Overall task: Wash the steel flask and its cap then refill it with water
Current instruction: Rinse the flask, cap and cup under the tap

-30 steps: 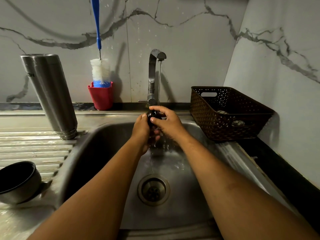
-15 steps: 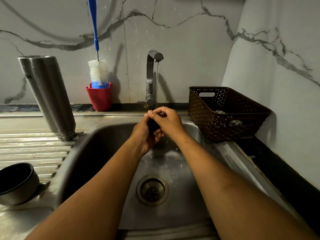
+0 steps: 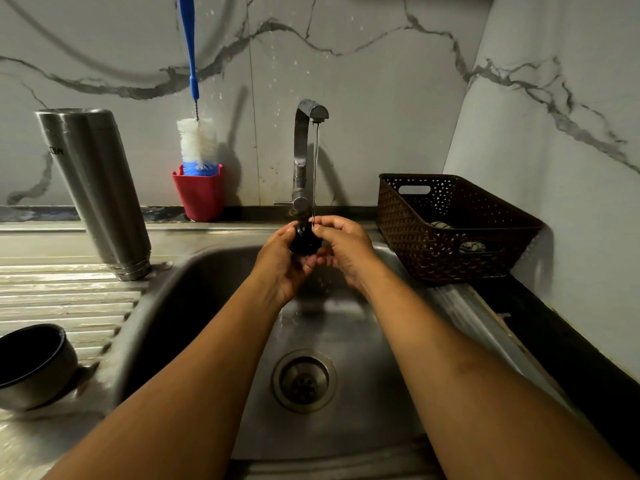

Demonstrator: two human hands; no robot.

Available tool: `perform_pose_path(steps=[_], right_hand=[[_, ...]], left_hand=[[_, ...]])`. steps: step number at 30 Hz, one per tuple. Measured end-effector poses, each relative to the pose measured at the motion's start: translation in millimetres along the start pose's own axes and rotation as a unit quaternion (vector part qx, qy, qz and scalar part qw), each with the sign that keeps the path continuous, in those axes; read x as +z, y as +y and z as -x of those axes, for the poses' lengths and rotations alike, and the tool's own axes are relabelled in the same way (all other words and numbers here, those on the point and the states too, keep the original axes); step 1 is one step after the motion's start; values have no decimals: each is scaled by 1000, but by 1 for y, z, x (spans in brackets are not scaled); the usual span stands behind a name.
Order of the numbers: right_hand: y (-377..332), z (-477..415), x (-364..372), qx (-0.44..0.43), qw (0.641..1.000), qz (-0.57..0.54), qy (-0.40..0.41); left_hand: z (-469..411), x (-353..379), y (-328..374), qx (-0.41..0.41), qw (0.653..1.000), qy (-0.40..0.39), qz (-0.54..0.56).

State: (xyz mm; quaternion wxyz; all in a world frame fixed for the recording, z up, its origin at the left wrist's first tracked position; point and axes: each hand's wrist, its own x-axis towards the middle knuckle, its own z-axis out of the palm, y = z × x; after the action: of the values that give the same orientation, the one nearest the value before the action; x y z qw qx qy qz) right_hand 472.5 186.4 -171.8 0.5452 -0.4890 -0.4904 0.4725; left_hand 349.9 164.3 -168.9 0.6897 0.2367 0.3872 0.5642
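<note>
Head view: left hand [image 3: 281,268] and right hand [image 3: 346,252], each grip clamped on the black cap [image 3: 304,241], half hide it

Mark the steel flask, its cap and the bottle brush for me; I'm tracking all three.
steel flask [image 3: 93,188]: head view, middle of its metal body.
cap [image 3: 304,241]: head view, its dark side wall.
bottle brush [image 3: 197,140]: head view, white bristle head.

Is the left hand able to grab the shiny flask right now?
Probably not straight away: the left hand holds the black cap under the tap. Nothing stands between it and the flask, though.
</note>
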Motion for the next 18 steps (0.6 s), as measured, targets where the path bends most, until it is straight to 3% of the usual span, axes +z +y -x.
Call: perform_pose_path(steps=[9,18], right_hand=[[-3,3,2,79,996,-1,35],[-7,8,6,2,1000,4,-10]], left_hand=[[6,2,-6,19,997,-32,-70],[4,0,-5,20,999,-19,-40]])
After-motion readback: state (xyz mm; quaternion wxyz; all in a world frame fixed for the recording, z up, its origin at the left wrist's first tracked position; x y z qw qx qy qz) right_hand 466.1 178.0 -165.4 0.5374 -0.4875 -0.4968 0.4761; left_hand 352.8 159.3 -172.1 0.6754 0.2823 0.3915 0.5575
